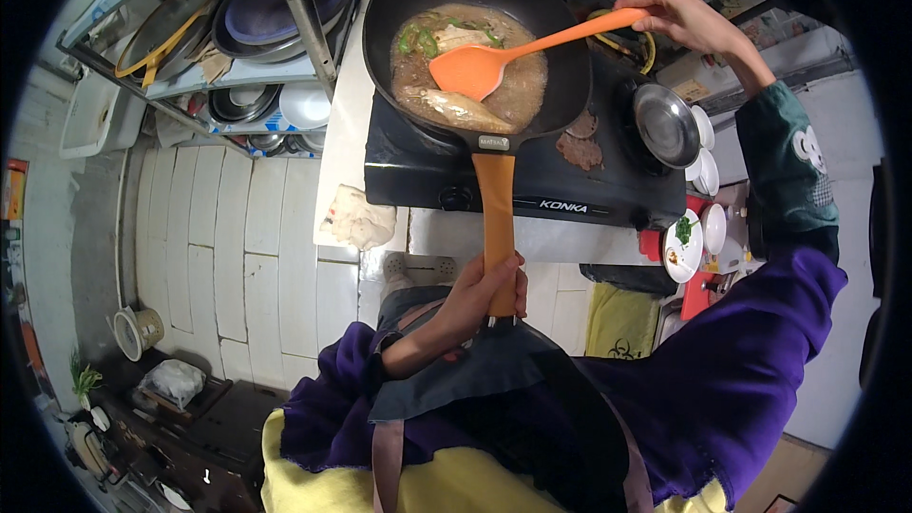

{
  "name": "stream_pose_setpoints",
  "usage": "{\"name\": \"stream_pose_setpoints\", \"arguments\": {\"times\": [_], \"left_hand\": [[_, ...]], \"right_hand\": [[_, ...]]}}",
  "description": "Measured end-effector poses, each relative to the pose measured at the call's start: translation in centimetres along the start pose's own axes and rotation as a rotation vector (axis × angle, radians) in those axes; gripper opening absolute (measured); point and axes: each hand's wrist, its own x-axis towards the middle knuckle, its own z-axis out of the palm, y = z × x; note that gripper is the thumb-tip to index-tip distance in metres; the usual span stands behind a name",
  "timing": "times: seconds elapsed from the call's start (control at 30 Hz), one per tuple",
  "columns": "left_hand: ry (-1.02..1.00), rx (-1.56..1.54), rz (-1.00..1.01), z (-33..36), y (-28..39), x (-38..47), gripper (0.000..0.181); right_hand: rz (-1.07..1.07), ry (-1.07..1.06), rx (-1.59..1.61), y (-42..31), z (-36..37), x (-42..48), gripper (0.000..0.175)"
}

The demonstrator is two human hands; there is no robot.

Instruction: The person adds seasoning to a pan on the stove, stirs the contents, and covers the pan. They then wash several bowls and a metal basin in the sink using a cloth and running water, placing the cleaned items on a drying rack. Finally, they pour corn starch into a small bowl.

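My left hand (pixel 484 292) grips the orange-brown handle of a dark frying pan (pixel 563 96) on the black gas stove (pixel 442 182). My right hand (pixel 670 11) holds the end of an orange spatula (pixel 570 32) from above. The spatula's broad head lies in the pan, across brown, bubbling liquid (pixel 524 96). One piece of what looks like fish (pixel 463 110) lies on the near side of the head, another (pixel 459 38) on the far side. Sliced green peppers (pixel 420 39) float at the liquid's far left.
A steel bowl (pixel 666 125) sits on the stove's right part, beside stacked white bowls. Further right, a plate (pixel 682 256) holds chopped greens. A folded cloth (pixel 360 217) lies at the counter's left edge. The metal rack (pixel 303 11) at left carries pans and lids. A yellow bag (pixel 620 320) hangs below the counter.
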Motion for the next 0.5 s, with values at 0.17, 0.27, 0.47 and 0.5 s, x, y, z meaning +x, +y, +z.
{"name": "stream_pose_setpoints", "arguments": {"times": [0.17, 0.27, 0.47, 0.5], "left_hand": [[0.022, 0.004, -0.019, 0.1, 0.1, -0.1, 0.024], [0.016, -0.013, -0.016, 0.2, 0.1, -0.1, 0.024], [0.000, -0.013, -0.007, 0.3, 0.2, -0.2, 0.023], [-0.003, -0.015, -0.006, 0.3, 0.2, -0.2, 0.023]], "right_hand": [[-0.017, 0.040, -0.114, -1.8, -1.9, -1.6, 0.031], [0.016, 0.052, -0.206, -3.2, -2.8, -2.3, 0.032], [0.088, 0.059, -0.262, -7.6, -7.1, -2.0, 0.022], [0.119, 0.036, -0.286, -8.4, -7.4, -1.8, 0.020]]}}
